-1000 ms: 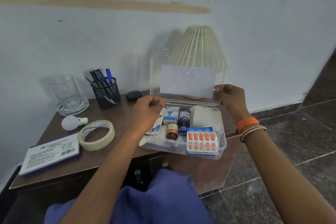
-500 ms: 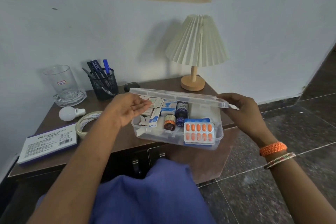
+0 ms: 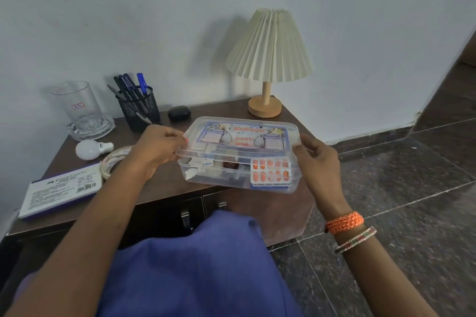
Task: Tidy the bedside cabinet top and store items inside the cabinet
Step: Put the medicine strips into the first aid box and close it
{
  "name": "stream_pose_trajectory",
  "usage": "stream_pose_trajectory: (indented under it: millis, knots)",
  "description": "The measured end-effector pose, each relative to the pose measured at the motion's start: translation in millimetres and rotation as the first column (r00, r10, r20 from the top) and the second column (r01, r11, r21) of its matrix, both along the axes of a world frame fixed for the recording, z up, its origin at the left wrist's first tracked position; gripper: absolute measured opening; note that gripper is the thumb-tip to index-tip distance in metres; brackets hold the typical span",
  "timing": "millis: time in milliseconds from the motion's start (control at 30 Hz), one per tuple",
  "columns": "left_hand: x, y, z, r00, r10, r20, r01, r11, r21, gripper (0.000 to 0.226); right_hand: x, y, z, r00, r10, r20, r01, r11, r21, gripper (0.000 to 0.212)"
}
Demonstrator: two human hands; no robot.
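Observation:
A clear plastic first aid box sits on the front right of the brown cabinet top, its lid down. Through its walls I see an orange pill strip, small bottles and cartons. My left hand pinches the lid's left edge with thumb and fingertips. My right hand holds the box's right end, its thumb on the lid corner. The cabinet's dark doors with handles are shut below.
On the top stand a glass mug on a glass dish, a mesh pen holder, a black case, a white bulb, a tape roll, a Faber-Castell box and a lamp. Dark tiled floor lies right.
The box lid swung down from upright to closed. My left hand left the box's inside and went to the lid's left edge; my right hand followed the lid down.

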State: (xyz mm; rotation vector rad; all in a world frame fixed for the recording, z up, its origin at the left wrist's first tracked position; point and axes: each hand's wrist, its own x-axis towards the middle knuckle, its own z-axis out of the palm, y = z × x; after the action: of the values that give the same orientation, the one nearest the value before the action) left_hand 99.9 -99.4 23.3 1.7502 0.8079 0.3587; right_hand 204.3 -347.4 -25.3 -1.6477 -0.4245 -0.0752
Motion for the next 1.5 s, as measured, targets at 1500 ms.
stream_pose_trajectory:
  millis: [1500]
  knots:
    - [-17, -36, -21, 0.913, -0.062, -0.403, 0.385, 0.461, 0.800, 0.045, 22, 17, -17, 0.970, 0.182, 0.162, -0.108, 0.916, -0.386, 0.047]
